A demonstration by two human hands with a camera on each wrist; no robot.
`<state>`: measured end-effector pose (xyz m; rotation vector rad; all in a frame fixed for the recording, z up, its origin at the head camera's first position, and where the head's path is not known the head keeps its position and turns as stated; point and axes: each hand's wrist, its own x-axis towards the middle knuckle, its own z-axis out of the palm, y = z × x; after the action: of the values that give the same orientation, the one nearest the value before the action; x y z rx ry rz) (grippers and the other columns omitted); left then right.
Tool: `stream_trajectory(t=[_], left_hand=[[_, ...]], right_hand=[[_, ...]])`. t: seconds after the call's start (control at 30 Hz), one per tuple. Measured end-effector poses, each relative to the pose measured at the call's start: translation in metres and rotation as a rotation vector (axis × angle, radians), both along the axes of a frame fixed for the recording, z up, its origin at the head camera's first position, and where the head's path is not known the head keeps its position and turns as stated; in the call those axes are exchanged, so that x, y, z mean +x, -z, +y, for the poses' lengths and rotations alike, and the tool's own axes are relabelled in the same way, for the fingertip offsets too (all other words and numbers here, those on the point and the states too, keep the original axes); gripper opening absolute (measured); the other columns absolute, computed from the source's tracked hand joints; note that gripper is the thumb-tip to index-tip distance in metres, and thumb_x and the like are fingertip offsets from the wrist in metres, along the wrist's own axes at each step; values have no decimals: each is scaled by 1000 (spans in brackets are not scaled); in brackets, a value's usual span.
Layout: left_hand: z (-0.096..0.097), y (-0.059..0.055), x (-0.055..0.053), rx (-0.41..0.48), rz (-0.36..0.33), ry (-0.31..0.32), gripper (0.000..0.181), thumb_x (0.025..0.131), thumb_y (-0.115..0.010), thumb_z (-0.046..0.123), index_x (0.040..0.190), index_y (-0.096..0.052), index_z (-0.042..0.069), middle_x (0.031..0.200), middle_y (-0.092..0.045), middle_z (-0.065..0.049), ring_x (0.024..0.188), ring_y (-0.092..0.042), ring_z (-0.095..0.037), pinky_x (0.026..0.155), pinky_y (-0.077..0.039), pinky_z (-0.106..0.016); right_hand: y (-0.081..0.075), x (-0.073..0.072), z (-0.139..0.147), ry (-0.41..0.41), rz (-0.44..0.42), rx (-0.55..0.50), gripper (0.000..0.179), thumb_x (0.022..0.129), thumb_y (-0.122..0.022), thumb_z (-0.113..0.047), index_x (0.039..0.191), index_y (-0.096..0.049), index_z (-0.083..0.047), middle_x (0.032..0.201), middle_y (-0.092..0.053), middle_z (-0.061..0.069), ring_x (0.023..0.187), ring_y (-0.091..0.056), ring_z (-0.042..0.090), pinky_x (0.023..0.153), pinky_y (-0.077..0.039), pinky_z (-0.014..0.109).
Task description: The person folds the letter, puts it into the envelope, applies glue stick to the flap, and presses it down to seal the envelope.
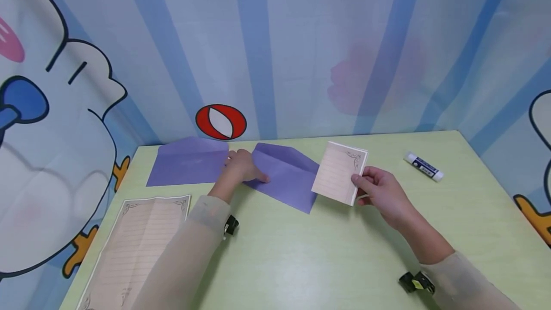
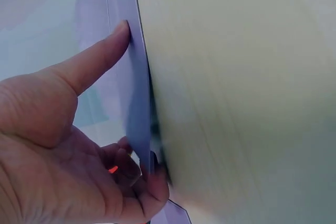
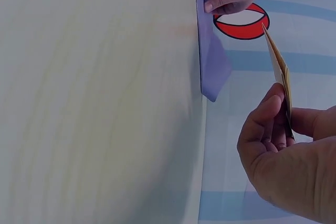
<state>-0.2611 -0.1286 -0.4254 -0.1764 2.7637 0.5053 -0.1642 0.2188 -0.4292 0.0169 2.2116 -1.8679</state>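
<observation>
The slanted envelope (image 1: pixel 286 181), purple, lies on the tabletop (image 1: pixel 327 267), its flap spread along the far side; its inside is hidden. To its left lies a second envelope (image 1: pixel 187 164), also purple, flap likewise spread, inside hidden too. The folded sheet (image 1: pixel 336 173), cream, ruled and scrolled at one corner, is held up at the slanted envelope's right end, the right hand's (image 1: pixel 383 195) grip pinching it between thumb and fingers. The left hand (image 1: pixel 242 164) has its grip clamped on that envelope's left end, thumb on its face. Farther right of it lies a glue stick (image 1: pixel 424 166); an unfolded sheet (image 1: pixel 139 243) lies to its near left.
</observation>
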Motion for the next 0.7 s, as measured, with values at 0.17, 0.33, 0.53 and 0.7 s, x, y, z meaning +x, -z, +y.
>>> stream_trajectory(t=[0.17, 0.33, 0.53, 0.7], left_hand=[[-5, 0, 3, 153, 62, -15, 118, 80, -94, 39, 159, -22, -10, 157, -39, -33, 142, -45, -46, 117, -42, -54], [-17, -4, 2, 313, 124, 5, 90, 82, -94, 26, 148, -39, -3, 145, -55, -24, 131, -53, -41, 112, -45, -52], [-29, -15, 1, 605, 100, -58, 77, 85, -89, 8, 152, -50, 8, 137, -55, -22, 108, -63, -33, 91, -59, -44], [-34, -15, 6, 915, 78, -153, 71, 90, -82, -2, 154, -53, 11, 149, -51, -23, 92, -72, -23, 90, -62, -45]], right_hand=[[0, 0, 1, -7, -10, 5, 42, 113, -56, -25, 141, -52, 6, 109, -68, 15, 92, -66, 22, 72, -62, 34], [0, 0, 1, -20, -20, -8, 46, 113, -55, -28, 146, -48, 4, 116, -64, 19, 94, -66, 25, 68, -63, 36], [-1, -2, 0, -10, -23, -23, 44, 114, -54, -26, 147, -47, 2, 118, -64, 20, 93, -70, 26, 65, -63, 37], [-1, -5, -2, -2, -7, -28, 42, 113, -54, -23, 147, -46, 1, 116, -61, 21, 93, -70, 27, 70, -64, 38]])
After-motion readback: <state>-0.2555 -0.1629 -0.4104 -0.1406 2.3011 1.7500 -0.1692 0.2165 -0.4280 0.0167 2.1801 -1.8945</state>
